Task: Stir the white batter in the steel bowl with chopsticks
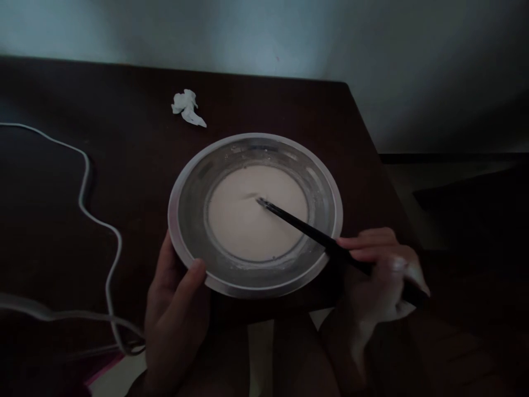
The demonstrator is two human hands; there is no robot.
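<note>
A round steel bowl (188, 182) holding a pale creamy liquid (248, 220) sits near the front edge of a dark wooden table (289, 105). My left hand (171, 309) grips the bowl's near-left rim, thumb resting on top of the rim. My right hand (382, 275) is closed on dark chopsticks (306, 229). Their tips dip into the middle of the liquid.
A crumpled white tissue (188, 107) lies on the table behind the bowl. A white cable (88, 187) snakes across the left side of the table. The table's right edge runs close to the bowl, with a pale wall beyond it.
</note>
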